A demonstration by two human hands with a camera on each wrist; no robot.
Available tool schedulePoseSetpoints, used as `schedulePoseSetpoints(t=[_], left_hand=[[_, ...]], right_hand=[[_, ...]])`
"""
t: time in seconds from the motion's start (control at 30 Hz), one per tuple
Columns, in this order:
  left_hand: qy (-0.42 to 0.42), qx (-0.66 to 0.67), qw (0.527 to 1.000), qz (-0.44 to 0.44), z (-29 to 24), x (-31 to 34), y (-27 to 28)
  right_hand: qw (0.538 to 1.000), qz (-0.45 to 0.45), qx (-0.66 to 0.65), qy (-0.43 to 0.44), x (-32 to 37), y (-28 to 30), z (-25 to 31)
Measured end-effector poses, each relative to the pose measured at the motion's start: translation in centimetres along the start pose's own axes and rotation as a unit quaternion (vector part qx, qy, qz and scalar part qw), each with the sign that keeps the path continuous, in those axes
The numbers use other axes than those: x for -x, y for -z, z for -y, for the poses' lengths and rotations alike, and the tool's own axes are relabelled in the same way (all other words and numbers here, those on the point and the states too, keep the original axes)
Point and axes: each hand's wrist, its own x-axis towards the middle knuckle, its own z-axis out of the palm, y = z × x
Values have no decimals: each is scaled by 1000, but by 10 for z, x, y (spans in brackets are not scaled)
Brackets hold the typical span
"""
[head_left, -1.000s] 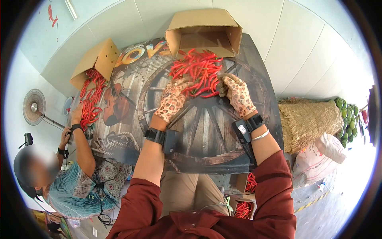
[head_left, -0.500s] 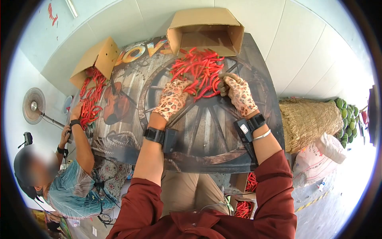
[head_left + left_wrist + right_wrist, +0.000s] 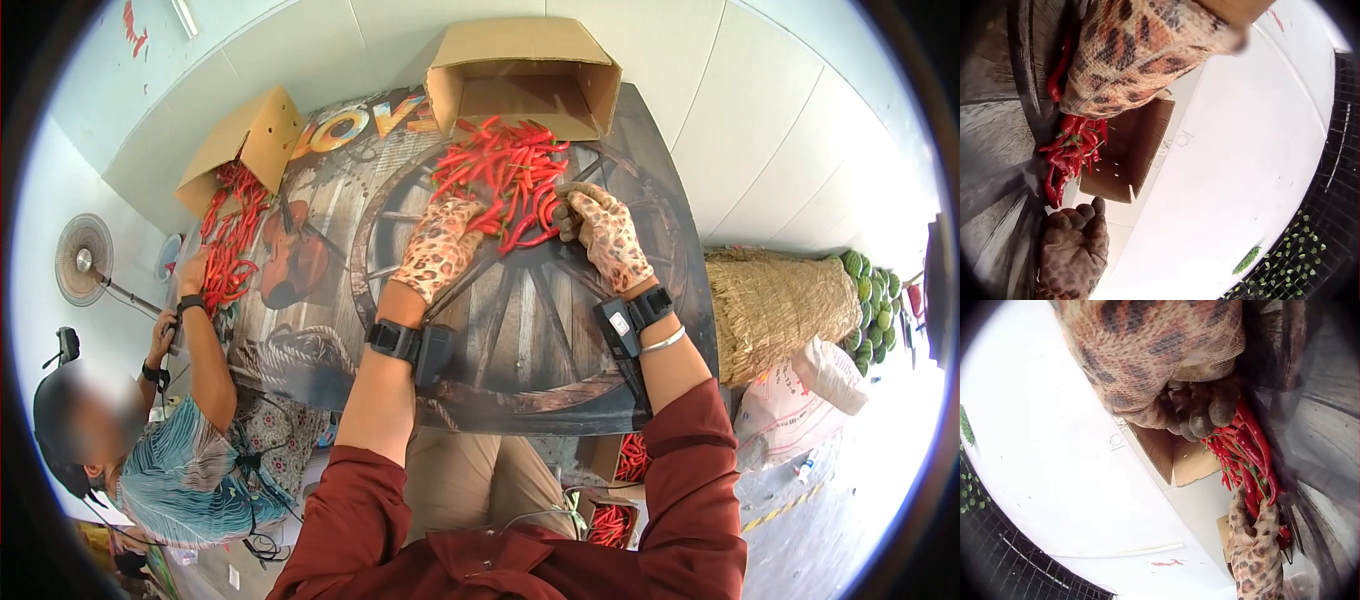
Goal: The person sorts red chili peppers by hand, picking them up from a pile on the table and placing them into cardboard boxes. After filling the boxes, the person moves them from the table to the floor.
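Red chili peppers (image 3: 505,165) lie heaped on the printed tabletop, spilling from the mouth of a cardboard box (image 3: 520,42). At the heap's near left edge is the gloved left hand (image 3: 438,248); in the right wrist view this left hand (image 3: 1257,559) has a red chili between thumb and finger. The gloved right hand (image 3: 605,238) stays at the heap's right edge, beside a curved chili. Its fingers are curled in the left wrist view, where no chili shows in this right hand (image 3: 1075,256). The left fingertips are hidden in the left wrist view.
At the left, another person's hand (image 3: 192,272) is by a second row of chilies (image 3: 232,250) from a tipped box (image 3: 245,140). A fan (image 3: 85,260) stands beyond. Right of the table are a straw roll (image 3: 785,305) and a white sack (image 3: 795,400). Chilies in boxes (image 3: 610,525) sit below the table edge.
The left hand has drawn back slightly from the heap's near edge. The right hand has barely moved, its fingers still curled. The head view has shifted a little.
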Motion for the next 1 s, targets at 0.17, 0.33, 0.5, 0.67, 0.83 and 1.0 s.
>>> schedulePoseSetpoints(t=[0.17, 0.33, 0.5, 0.67, 0.83, 1.0], left_hand=[[11, -16, 999, -27, -4, 0, -4], [50, -32, 998, -21, -18, 4, 8], [75, -44, 996, -18, -17, 4, 6], [171, -2, 982, -78, -10, 3, -2], [156, 29, 967, -198, -6, 3, -2], [176, 126, 958, -190, -4, 5, 2]], right_hand=[[1000, -3, -2, -4, 0, 0, 1], [1000, -1, -4, -2, -1, 1, -1], [1000, -4, -2, -3, -1, 1, -1], [1000, 17, -1, 8, -1, 3, -2], [1000, 19, 0, 3, -1, 4, -2], [1000, 26, -2, 7, -3, 7, -5]])
